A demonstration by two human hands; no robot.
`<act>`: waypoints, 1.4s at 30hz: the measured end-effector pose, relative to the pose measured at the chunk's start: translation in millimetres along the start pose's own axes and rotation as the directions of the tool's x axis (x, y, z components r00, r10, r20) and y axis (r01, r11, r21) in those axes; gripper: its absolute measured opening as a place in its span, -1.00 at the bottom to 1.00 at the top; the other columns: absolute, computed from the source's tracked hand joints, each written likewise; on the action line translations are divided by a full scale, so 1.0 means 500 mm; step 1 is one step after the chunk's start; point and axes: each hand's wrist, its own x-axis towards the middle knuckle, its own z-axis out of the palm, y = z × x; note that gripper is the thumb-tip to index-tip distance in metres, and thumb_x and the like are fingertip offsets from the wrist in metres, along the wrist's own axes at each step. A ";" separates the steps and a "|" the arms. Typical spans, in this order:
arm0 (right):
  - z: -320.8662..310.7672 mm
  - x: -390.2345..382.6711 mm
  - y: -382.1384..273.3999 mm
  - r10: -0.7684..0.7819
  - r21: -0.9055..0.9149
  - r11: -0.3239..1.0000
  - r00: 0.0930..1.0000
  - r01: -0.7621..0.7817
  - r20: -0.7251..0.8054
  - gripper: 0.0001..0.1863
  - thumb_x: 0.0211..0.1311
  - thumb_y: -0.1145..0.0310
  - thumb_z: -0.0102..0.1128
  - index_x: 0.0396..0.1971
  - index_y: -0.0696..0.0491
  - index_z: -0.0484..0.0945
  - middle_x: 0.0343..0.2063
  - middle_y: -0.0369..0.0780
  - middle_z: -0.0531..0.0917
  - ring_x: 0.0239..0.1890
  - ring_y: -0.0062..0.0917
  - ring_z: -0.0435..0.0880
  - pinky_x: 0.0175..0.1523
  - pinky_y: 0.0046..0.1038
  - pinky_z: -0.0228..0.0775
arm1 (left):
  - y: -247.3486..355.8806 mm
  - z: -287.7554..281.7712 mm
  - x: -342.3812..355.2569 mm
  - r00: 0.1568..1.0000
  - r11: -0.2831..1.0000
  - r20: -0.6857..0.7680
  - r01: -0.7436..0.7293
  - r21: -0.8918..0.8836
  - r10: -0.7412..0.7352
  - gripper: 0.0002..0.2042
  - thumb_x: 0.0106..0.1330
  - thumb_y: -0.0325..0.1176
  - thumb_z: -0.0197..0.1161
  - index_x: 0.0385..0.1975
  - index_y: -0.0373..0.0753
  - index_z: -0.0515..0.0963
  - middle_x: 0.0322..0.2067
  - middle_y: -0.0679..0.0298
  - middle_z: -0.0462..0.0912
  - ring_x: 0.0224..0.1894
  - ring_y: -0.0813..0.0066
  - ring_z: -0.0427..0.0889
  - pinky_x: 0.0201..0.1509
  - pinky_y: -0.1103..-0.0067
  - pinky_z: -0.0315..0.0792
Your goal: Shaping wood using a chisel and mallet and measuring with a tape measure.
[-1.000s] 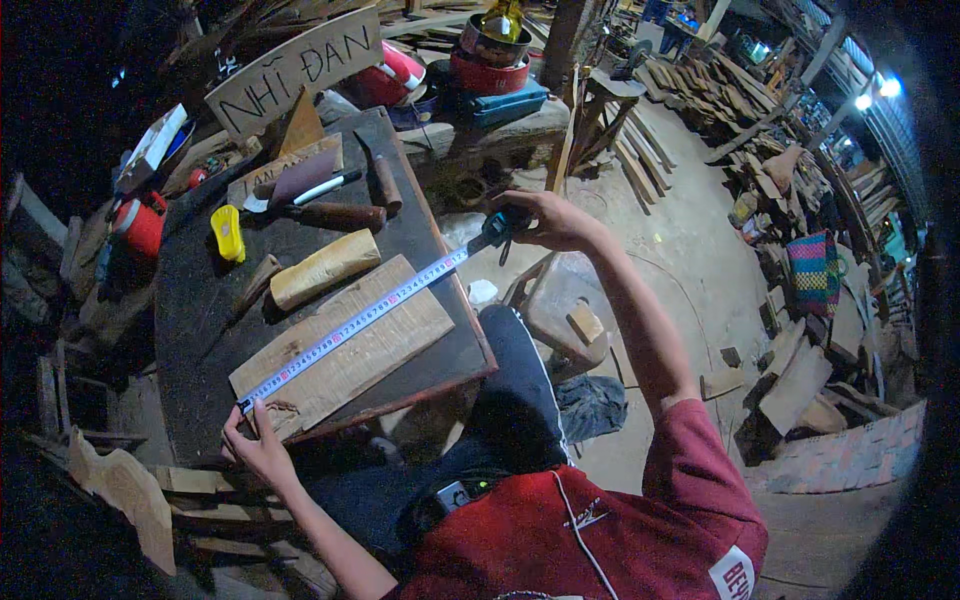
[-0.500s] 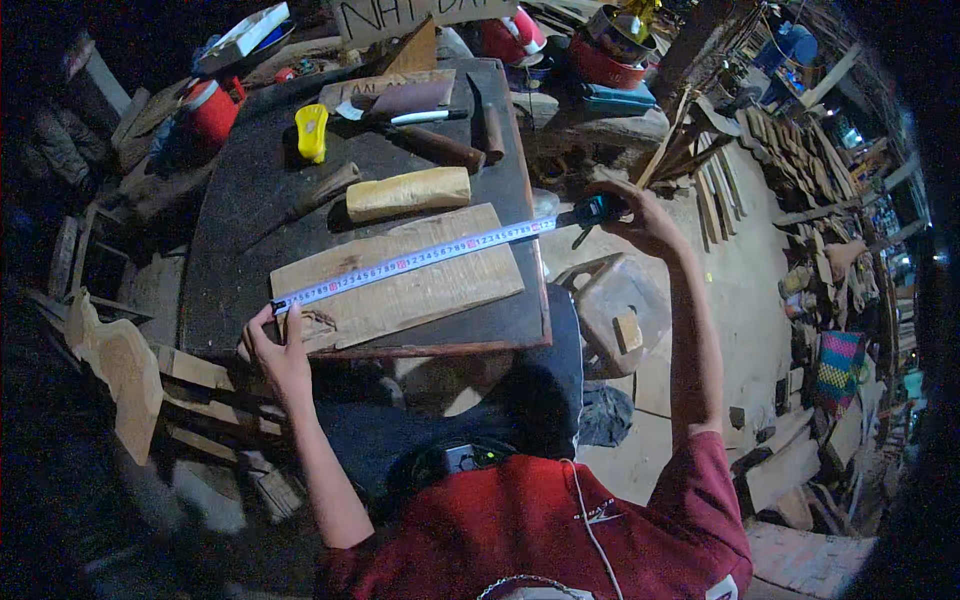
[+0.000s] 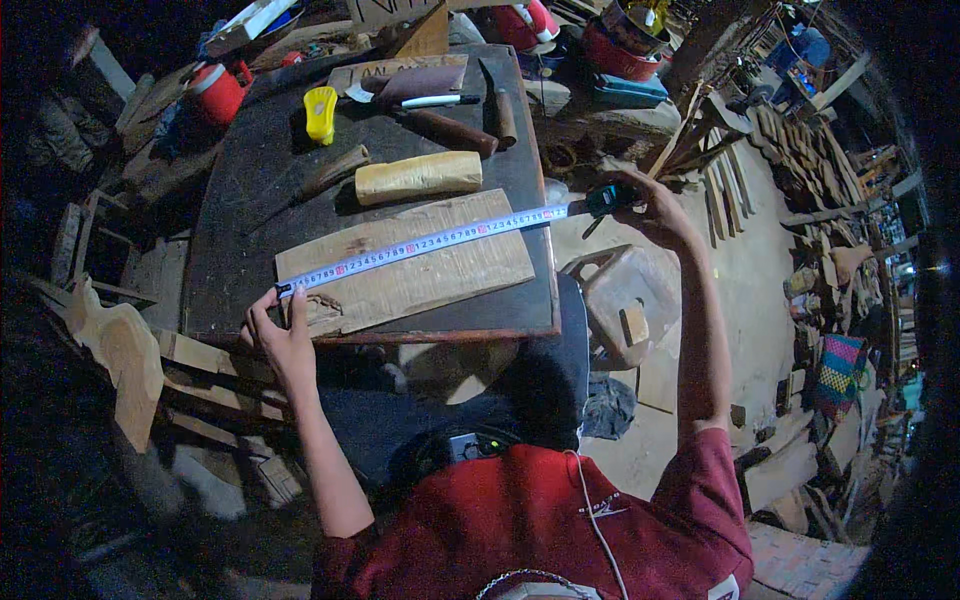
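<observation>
A tape measure (image 3: 430,243) is pulled out across a flat wooden board (image 3: 440,272) on the dark table. My left hand (image 3: 284,328) pinches the hooked end of the blade at the board's left edge. Out past the table's right edge, my right hand (image 3: 655,208) is wrapped round the dark case of the tape. The blade runs slightly uphill to the right, over the board's upper part, and reaches beyond its right end. A rough hollow shows at the board's lower left corner. Just behind the board lies a pale yellow wooden block (image 3: 418,178).
On the table (image 3: 240,230) are a yellow tool (image 3: 320,115), a white pen (image 3: 443,100), a sandpaper-like roll (image 3: 425,80) and wooden-handled tools (image 3: 450,131). A stool (image 3: 630,295) with a small wood piece stands to the right. Stacked timber (image 3: 810,165) lines the far right; a red jug (image 3: 218,95) stands left.
The view has shifted a little, so table and board appear slightly higher and to the right. Both hands keep their hold on the tape measure, which stays stretched over the board.
</observation>
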 end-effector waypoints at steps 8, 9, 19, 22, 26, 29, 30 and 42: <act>-0.001 -0.002 0.013 0.308 0.447 0.849 0.951 -0.281 0.013 -0.33 -0.05 0.62 0.32 0.16 0.12 0.36 0.05 -0.22 0.53 0.11 -0.50 0.45 0.25 -0.44 0.24 | -0.022 0.017 0.002 1.000 0.989 -0.030 0.005 -0.147 -0.009 -0.61 0.20 -0.08 0.32 -0.14 -0.25 0.51 -0.17 0.19 0.48 -0.04 0.21 0.30 0.10 0.29 0.20; -0.001 0.000 0.009 0.308 0.448 0.849 0.951 -0.281 0.014 -0.33 -0.05 0.62 0.32 0.16 0.12 0.36 0.05 -0.22 0.53 0.11 -0.50 0.45 0.25 -0.44 0.24 | -0.022 0.014 0.003 1.000 0.989 -0.029 0.005 -0.147 -0.010 -0.61 0.20 -0.08 0.32 -0.14 -0.25 0.51 -0.17 0.19 0.48 -0.04 0.21 0.30 0.10 0.29 0.20; -0.005 -0.001 0.008 0.251 0.180 0.951 0.968 -0.252 0.029 -0.26 -0.02 0.65 0.32 0.24 0.09 0.28 0.10 -0.25 0.48 0.14 -0.54 0.40 0.24 -0.45 0.27 | -0.018 0.016 0.007 0.998 0.997 -0.019 -0.064 -0.032 0.064 -0.54 0.23 -0.01 0.27 -0.01 -0.19 0.52 -0.14 0.19 0.46 -0.03 0.23 0.31 0.15 0.33 0.15; -0.003 -0.002 -0.001 0.132 0.110 0.985 0.991 -0.134 0.023 -0.22 -0.03 0.67 0.32 0.26 0.07 0.24 0.11 -0.25 0.47 0.14 -0.54 0.40 0.24 -0.45 0.27 | -0.014 0.007 0.007 0.998 0.998 -0.017 -0.055 -0.033 0.055 -0.54 0.23 0.00 0.26 0.00 -0.19 0.53 -0.14 0.19 0.46 -0.01 0.26 0.31 0.17 0.33 0.12; 0.003 -0.002 0.049 -0.086 -0.202 0.976 0.996 0.081 -0.017 -0.14 -0.08 0.59 0.38 0.30 0.06 0.18 0.12 -0.17 0.46 0.14 -0.45 0.42 0.26 -0.45 0.25 | -0.019 0.003 0.015 0.997 0.998 0.030 -0.067 0.007 0.067 -0.53 0.23 0.01 0.26 0.02 -0.18 0.52 -0.14 0.20 0.46 0.02 0.28 0.32 0.21 0.34 0.09; -0.022 0.031 0.083 -0.098 -0.271 0.952 0.981 0.141 0.167 -0.04 -0.16 0.44 0.47 0.32 0.05 0.13 0.11 -0.08 0.46 0.10 -0.36 0.46 0.23 -0.40 0.29 | -0.010 -0.009 0.020 0.997 0.999 0.079 -0.023 0.038 0.020 -0.51 0.22 0.02 0.27 0.02 -0.19 0.50 -0.13 0.19 0.47 0.01 0.28 0.34 0.22 0.34 0.08; -0.042 0.035 0.100 -0.089 -0.279 0.952 0.984 0.130 0.153 -0.04 -0.16 0.44 0.47 0.32 0.05 0.13 0.11 -0.08 0.46 0.10 -0.36 0.46 0.23 -0.40 0.29 | -0.010 -0.001 0.026 0.996 0.999 0.086 -0.034 0.026 0.031 -0.51 0.22 0.02 0.27 0.02 -0.19 0.50 -0.13 0.19 0.47 0.01 0.28 0.34 0.22 0.34 0.08; -0.032 0.084 0.137 0.135 0.458 0.740 0.775 -0.493 0.617 -0.23 -0.17 0.16 0.51 0.12 0.03 0.39 -0.19 -0.10 0.63 -0.14 -0.33 0.60 0.00 -0.29 0.43 | -0.014 0.003 0.050 0.989 0.991 0.145 -0.004 -0.130 0.023 -0.60 0.23 -0.13 0.30 -0.06 -0.22 0.42 -0.14 0.18 0.46 -0.07 0.33 0.40 0.13 0.40 0.18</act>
